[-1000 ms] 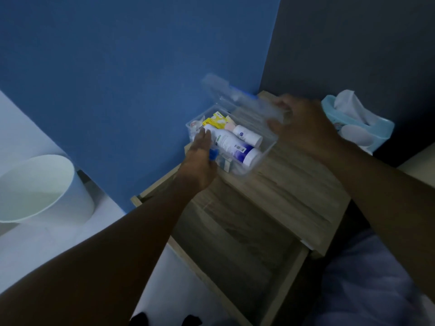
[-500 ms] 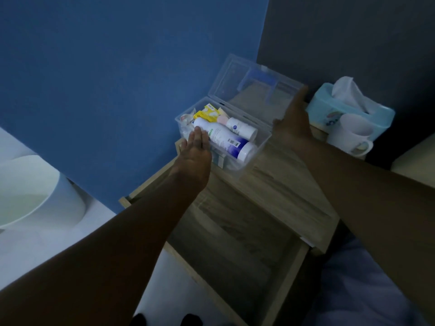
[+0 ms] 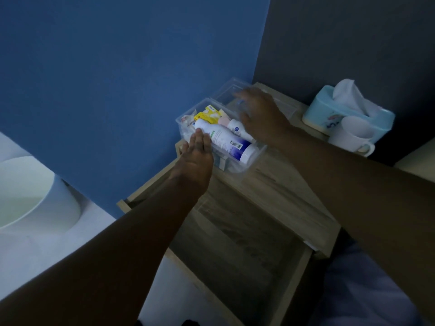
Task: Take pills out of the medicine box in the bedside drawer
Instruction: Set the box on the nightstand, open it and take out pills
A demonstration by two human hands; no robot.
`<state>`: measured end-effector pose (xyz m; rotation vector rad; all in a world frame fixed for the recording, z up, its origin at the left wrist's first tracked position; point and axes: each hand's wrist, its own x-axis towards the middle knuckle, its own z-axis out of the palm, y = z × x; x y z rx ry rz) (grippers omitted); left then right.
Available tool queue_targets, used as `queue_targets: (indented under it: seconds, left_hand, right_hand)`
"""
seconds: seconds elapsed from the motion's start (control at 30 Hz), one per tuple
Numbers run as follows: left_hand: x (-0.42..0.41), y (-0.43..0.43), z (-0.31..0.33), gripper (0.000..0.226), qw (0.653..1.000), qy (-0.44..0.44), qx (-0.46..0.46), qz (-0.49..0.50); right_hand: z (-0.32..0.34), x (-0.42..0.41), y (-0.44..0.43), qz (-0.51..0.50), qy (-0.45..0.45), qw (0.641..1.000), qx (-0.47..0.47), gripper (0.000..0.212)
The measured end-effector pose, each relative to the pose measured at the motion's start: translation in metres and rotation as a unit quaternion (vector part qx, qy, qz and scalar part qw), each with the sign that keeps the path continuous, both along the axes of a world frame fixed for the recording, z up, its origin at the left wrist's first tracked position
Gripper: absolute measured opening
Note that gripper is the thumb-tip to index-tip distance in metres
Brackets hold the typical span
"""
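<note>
The clear plastic medicine box (image 3: 237, 166) stands open on the bedside table's top, at its far left corner. Its lid (image 3: 229, 89) lies folded back toward the wall. Inside lie a large white bottle with a purple end (image 3: 229, 143), a smaller white bottle (image 3: 236, 127), a yellow packet (image 3: 208, 114) and other small items. My left hand (image 3: 197, 154) rests flat against the box's near left side, fingers together. My right hand (image 3: 259, 114) hovers over the box's far right part and the lid, fingers spread, holding nothing I can see.
The wooden drawer (image 3: 237, 250) stands pulled out below the tabletop (image 3: 289, 198). A white mug (image 3: 353, 135) and a light blue tissue box (image 3: 329, 111) sit at the table's right. A white round bin (image 3: 35, 196) stands at the left, by the blue wall.
The lid has gone from half raised to fully folded back. My right hand left the lid's edge and came over the open box. My left hand stayed on the box's side.
</note>
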<state>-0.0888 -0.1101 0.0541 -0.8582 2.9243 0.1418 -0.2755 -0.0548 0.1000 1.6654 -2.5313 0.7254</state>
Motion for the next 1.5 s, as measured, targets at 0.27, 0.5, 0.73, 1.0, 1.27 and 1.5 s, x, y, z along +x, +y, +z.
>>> queue_targets:
  seconds: [0.27, 0.5, 0.73, 1.0, 1.27, 1.5]
  left_hand:
    - [0.005, -0.006, -0.019, 0.083, 0.998, 0.038, -0.037, -0.018]
    - [0.004, -0.007, -0.027, 0.084, 0.997, 0.054, -0.055, -0.022]
    - [0.003, -0.003, -0.028, 0.084, 0.996, 0.05, -0.07, -0.014]
    - [0.002, -0.006, 0.001, 0.084, 0.998, -0.042, -0.048, -0.01]
    - [0.015, 0.04, 0.071, 0.039, 0.782, 0.385, 0.469, 0.139]
    - [0.041, 0.095, 0.115, 0.028, 0.519, 0.454, 0.717, 0.099]
  right_hand:
    - [-0.001, -0.002, -0.052, 0.097, 0.035, 0.983, 0.154, 0.03]
    - [-0.004, -0.01, -0.058, 0.119, 0.037, 0.978, 0.165, 0.026]
    - [-0.006, -0.002, -0.041, 0.059, -0.025, 0.998, 0.021, 0.028]
    - [0.033, 0.032, 0.017, 0.024, -0.073, 0.996, -0.045, 0.025]
    - [0.095, 0.056, 0.09, 0.038, -0.094, 0.994, -0.038, 0.028]
    - [0.138, 0.082, 0.13, 0.083, -0.119, 0.989, -0.01, 0.027]
